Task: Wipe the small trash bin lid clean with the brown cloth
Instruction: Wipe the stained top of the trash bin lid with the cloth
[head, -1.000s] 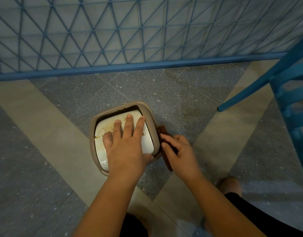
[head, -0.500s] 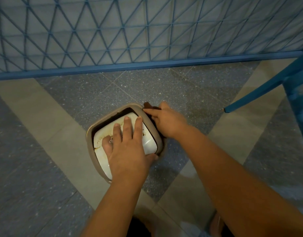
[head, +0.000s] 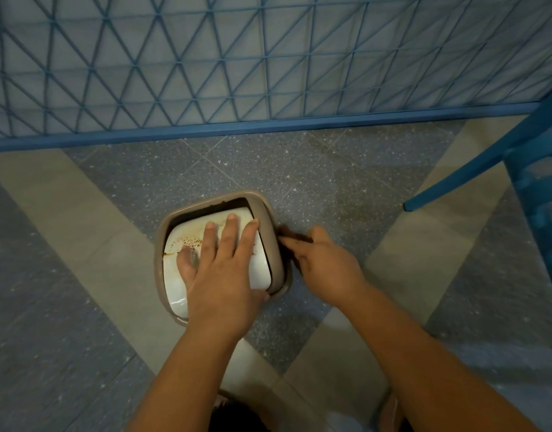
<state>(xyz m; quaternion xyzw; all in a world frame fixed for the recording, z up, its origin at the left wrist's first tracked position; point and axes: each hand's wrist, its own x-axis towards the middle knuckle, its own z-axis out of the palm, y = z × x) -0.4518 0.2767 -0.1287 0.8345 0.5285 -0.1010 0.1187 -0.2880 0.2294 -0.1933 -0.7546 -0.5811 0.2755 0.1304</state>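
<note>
The small trash bin lid (head: 270, 244) lies on the floor: a beige frame around a white flap (head: 178, 275) with brown stains at its upper left. My left hand (head: 221, 269) lies flat on the white flap with straight fingers, pressing it down. My right hand (head: 324, 266) holds the brown cloth (head: 291, 236) against the lid's right outer edge. Most of the cloth is hidden under that hand; only a dark strip shows by the fingertips.
A blue lattice fence (head: 268, 73) with a blue base rail runs across the back. A blue chair (head: 523, 169) stands at the right, one leg close to the lid. The floor (head: 330, 182) has grey speckled and beige tiles.
My right hand with the cloth slid from the lid's near right side up to its far right corner, then back down to the middle of the right edge. The left hand stayed on the flap.
</note>
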